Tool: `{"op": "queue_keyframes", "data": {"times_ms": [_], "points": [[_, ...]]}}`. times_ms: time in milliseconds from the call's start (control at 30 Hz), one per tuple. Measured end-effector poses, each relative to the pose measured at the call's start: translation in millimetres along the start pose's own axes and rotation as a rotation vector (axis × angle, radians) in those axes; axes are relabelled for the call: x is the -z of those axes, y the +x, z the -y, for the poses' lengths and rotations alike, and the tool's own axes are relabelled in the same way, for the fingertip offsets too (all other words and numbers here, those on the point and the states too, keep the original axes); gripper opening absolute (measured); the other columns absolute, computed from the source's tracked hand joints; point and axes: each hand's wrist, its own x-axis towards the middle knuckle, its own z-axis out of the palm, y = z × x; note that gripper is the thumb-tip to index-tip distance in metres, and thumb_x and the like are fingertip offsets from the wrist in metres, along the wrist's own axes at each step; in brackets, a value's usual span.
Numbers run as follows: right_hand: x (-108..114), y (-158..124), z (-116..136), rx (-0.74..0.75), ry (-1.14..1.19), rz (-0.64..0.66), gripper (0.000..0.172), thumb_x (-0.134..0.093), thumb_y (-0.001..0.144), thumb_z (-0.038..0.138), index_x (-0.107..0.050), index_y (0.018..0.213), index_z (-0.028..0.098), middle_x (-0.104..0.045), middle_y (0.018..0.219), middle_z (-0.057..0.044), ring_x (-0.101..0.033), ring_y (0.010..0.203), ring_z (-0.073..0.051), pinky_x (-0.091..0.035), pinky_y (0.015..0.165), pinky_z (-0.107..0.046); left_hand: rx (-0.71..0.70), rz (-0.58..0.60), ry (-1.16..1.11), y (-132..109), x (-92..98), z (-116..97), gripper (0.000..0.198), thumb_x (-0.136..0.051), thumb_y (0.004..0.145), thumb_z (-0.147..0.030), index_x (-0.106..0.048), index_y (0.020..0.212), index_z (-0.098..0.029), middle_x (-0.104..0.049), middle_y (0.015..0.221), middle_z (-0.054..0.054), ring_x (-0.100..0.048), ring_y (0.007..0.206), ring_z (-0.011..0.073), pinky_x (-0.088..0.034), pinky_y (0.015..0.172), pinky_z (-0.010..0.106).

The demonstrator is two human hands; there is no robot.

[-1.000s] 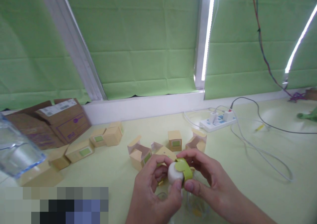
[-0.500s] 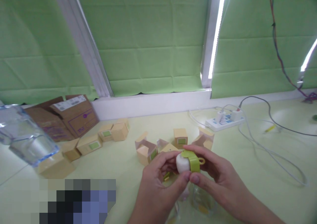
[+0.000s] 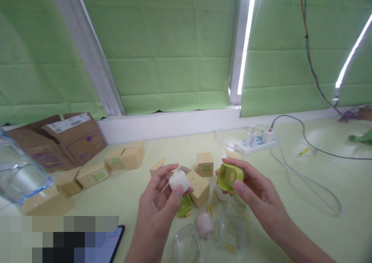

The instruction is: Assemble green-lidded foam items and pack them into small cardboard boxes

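My left hand [image 3: 159,201] pinches a small white rounded piece [image 3: 179,180] between thumb and fingers. Apart from it, my right hand [image 3: 255,193] grips a hollow yellow-green cover [image 3: 229,177], its open side turned toward the left. Under my left hand lies another green cover [image 3: 185,206], beside a small cardboard box [image 3: 198,188]. A pinkish-white rounded item [image 3: 205,225] with a yellow loop rests between two clear plastic shells [image 3: 188,244]. Another white item [image 3: 222,193] is partly hidden beneath my right hand.
Several small cardboard boxes [image 3: 100,173] line the left, before a large open carton [image 3: 84,139]. A clear plastic jug [image 3: 24,170] stands far left, and a phone [image 3: 116,243] lies at lower left. A power strip [image 3: 255,144] with cables sits at the back right.
The white piece has come out of the green cover. My hands have parted, the left carrying the white piece leftward, the right keeping the cover. The view has shifted slightly.
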Motion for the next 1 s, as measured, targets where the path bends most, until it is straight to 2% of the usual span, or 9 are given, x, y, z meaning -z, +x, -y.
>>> {"op": "queue_keyframes", "data": {"times_ms": [67,233,300,400,467,567,733,900,1000], "points": [[-6.0,-2.0,1.3,-0.018,0.044,0.030,0.036,-0.065,0.095,0.040,-0.060,0.130,0.034,-0.069,0.114,-0.004,-0.067,0.098,-0.018,-0.056,0.082,-0.023,0.063,0.095,-0.121,-3.2,-5.0,-0.3,0.033,-0.068,0.082,-0.025,-0.063,0.115,-0.021,-0.069,0.091,0.001,-0.068,0.077,0.0168,-0.051,0.075,0.027],[-15.7,-7.6,1.4,-0.092,0.130,0.162,0.034,-0.064,0.096,0.037,-0.059,0.130,0.035,-0.069,0.117,-0.004,-0.066,0.104,-0.019,-0.054,0.088,-0.027,0.196,0.247,-0.313,-11.3,-11.9,-3.4,0.018,-0.067,0.072,-0.027,-0.066,0.089,-0.021,-0.063,0.086,0.001,-0.057,0.066,0.0156,-0.045,0.063,0.028],[-16.4,-8.6,-0.8,-0.110,0.127,0.186,0.037,-0.067,0.094,0.034,-0.059,0.131,0.036,-0.068,0.119,-0.004,-0.065,0.108,-0.019,-0.053,0.091,-0.027,0.181,0.227,-0.267,-12.5,-12.5,-2.4,0.016,-0.068,0.076,-0.035,-0.063,0.079,-0.020,-0.059,0.078,0.000,-0.050,0.063,0.0132,-0.042,0.061,0.025],[-16.7,-9.4,-4.8,-0.122,0.128,0.204,0.042,-0.073,0.090,0.031,-0.060,0.130,0.035,-0.066,0.127,-0.004,-0.065,0.112,-0.020,-0.052,0.095,-0.028,0.125,0.168,0.014,-11.7,-11.7,3.2,0.030,-0.069,0.084,-0.043,-0.059,0.070,-0.019,-0.050,0.063,-0.005,-0.039,0.055,0.0097,-0.033,0.052,0.021],[-17.4,-9.7,-6.7,-0.114,0.119,0.192,0.045,-0.076,0.088,0.031,-0.060,0.129,0.034,-0.067,0.127,-0.004,-0.066,0.112,-0.021,-0.051,0.096,-0.030,0.083,0.157,0.202,-10.3,-10.8,7.1,0.023,-0.070,0.085,-0.042,-0.065,0.081,-0.020,-0.050,0.059,-0.007,-0.037,0.050,0.0089,-0.029,0.048,0.020],[-19.6,-9.3,-8.3,-0.093,0.073,0.136,0.049,-0.084,0.079,0.030,-0.061,0.122,0.030,-0.071,0.114,-0.005,-0.069,0.104,-0.021,-0.054,0.089,-0.030,0.019,0.169,0.323,-10.2,-11.8,7.9,0.020,-0.072,0.082,-0.038,-0.069,0.094,-0.022,-0.057,0.062,-0.006,-0.045,0.050,0.0101,-0.035,0.048,0.020],[-24.7,-7.6,-8.2,-0.089,0.082,0.107,0.050,-0.093,0.066,0.027,-0.062,0.106,0.027,-0.075,0.095,-0.002,-0.072,0.088,-0.020,-0.058,0.077,-0.027,-0.022,0.135,0.413,-13.4,-19.3,2.4,0.011,-0.072,0.080,-0.032,-0.068,0.077,-0.021,-0.063,0.067,-0.003,-0.058,0.062,0.0144,-0.045,0.058,0.021],[-20.1,-7.5,-7.1,-0.061,-0.053,0.117,0.023,-0.073,0.089,0.033,-0.069,0.110,0.023,-0.075,0.092,-0.005,-0.073,0.081,-0.018,-0.060,0.072,-0.027,0.108,0.055,0.277,-8.7,-16.7,6.2,0.019,-0.072,0.078,-0.037,-0.063,0.076,-0.020,-0.059,0.059,-0.005,-0.044,0.041,0.0083,-0.036,0.040,0.018],[-14.7,-8.2,-7.2,0.079,-0.231,0.070,0.020,-0.073,0.089,0.025,-0.071,0.109,0.025,-0.075,0.095,-0.003,-0.072,0.079,-0.016,-0.060,0.073,-0.026,0.157,0.035,0.184,-5.2,-12.9,9.1,0.022,-0.075,0.072,-0.037,-0.062,0.075,-0.019,-0.058,0.055,-0.006,-0.042,0.039,0.0066,-0.034,0.037,0.016]]}}
